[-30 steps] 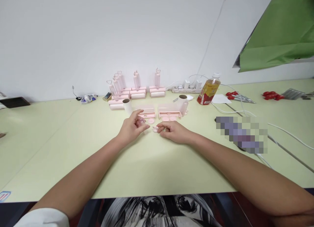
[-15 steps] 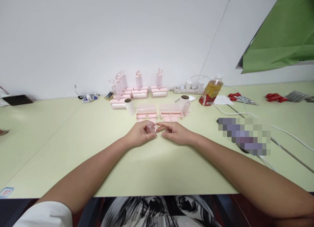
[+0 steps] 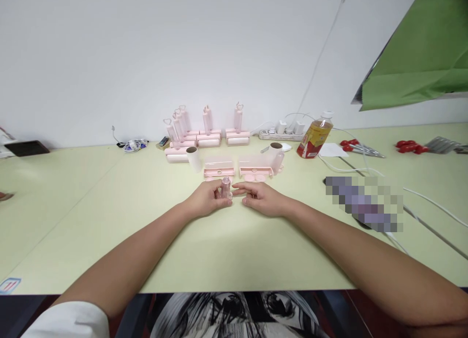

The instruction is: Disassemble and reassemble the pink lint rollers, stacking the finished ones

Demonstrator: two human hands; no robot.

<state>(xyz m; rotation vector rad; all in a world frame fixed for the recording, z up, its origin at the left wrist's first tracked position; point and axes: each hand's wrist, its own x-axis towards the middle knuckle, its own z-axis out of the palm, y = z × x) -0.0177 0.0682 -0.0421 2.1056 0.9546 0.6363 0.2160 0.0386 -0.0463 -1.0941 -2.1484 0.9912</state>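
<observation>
My left hand (image 3: pixel 206 198) grips a small clear, pinkish tube-shaped piece (image 3: pixel 225 187) between thumb and fingers, its narrower end pointing up. Just to its right is my right hand (image 3: pixel 262 198), its fingers stretched out and apart from the thumb. Those fingertips reach close to the piece; whether they touch it I cannot tell. Beyond the hands lie two opened pink cases with clear lids, a left case (image 3: pixel 219 172) and a right case (image 3: pixel 256 171), with pink round pieces (image 3: pixel 260 178) in front. White paper rolls stand beside them, a left roll (image 3: pixel 193 159) and a right roll (image 3: pixel 275 155).
Several pink lint-roller-like sets (image 3: pixel 208 141) with upright clear handles line the wall. To the right are a drink bottle (image 3: pixel 314 135), a power strip (image 3: pixel 281 134), red-handled tools (image 3: pixel 356 147), cables and a blurred-out object (image 3: pixel 361 204). A coiled cable (image 3: pixel 133 146) lies on the left.
The clear piece in my left hand has tilted from pointing towards me to nearly upright. My right hand has hardly moved.
</observation>
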